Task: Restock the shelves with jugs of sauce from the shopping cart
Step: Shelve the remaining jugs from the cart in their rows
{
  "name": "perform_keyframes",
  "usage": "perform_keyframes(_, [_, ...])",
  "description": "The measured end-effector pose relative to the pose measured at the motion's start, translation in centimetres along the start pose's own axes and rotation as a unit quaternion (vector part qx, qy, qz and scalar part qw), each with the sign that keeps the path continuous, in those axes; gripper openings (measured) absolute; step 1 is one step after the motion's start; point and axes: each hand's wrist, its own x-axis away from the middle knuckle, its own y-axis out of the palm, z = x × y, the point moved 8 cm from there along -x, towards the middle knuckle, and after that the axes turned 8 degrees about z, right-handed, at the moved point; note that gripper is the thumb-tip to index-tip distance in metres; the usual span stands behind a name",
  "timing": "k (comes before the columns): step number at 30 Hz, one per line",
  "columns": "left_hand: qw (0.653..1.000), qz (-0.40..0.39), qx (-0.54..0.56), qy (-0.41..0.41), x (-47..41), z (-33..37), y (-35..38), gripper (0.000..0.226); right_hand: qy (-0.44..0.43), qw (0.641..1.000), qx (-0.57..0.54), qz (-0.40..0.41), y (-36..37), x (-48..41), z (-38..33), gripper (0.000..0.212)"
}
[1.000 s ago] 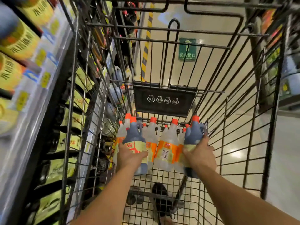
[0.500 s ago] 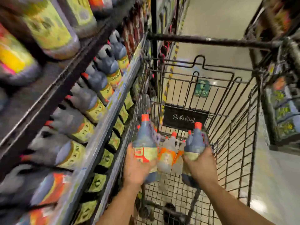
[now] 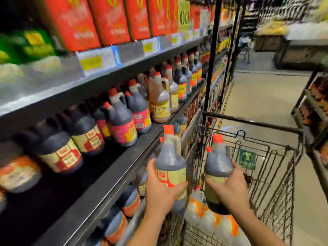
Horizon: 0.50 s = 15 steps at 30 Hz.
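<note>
The left hand [image 3: 159,189] curls fingers and thumb round the label of a dark sauce jug [image 3: 169,161] held upright, and the right hand [image 3: 230,188] grips a second dark jug [image 3: 217,163] the same way, just to the right and not touching the first. Below the right hand, pale orange-labelled jugs [image 3: 201,207] lie in the wire shopping cart [image 3: 252,122]. Just left of the left hand runs the dark shelf [image 3: 113,181], carrying rows of red-capped jugs [image 3: 122,119], with red cartons [image 3: 110,20] on the level above.
</note>
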Motion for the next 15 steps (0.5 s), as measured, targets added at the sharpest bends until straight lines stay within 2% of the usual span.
perform_keyframes(2, [1.0, 0.022, 0.013, 0.015, 0.3, 1.8, -2.7, 0.098, -0.033, 0.999, -0.032, -0.007, -0.1, 1.1, -3.5, 0.065])
perform_keyframes(4, [0.999, 0.029, 0.018, 0.03, 0.9, 3.5, -5.0, 0.097, -0.058, 0.996, -0.062, -0.017, 0.3, 2.3, -6.3, 0.061])
perform_keyframes(7, [0.996, 0.063, 0.024, 0.054, 1.5, 5.2, -8.6, 0.095, -0.101, 0.988, -0.107, -0.045, 1.8, 4.2, -10.3, 0.069])
perform_keyframes(11, [0.99, 0.124, 0.008, 0.062, 1.7, 6.1, -13.0, 0.12, -0.135, 0.975, -0.153, -0.088, 4.1, 7.2, -14.9, 0.074])
perform_keyframes(15, [0.978, 0.195, -0.014, 0.073, 1.4, 6.1, -17.0, 0.11, -0.175, 0.955, -0.185, -0.152, 7.7, 9.5, -17.7, 0.086])
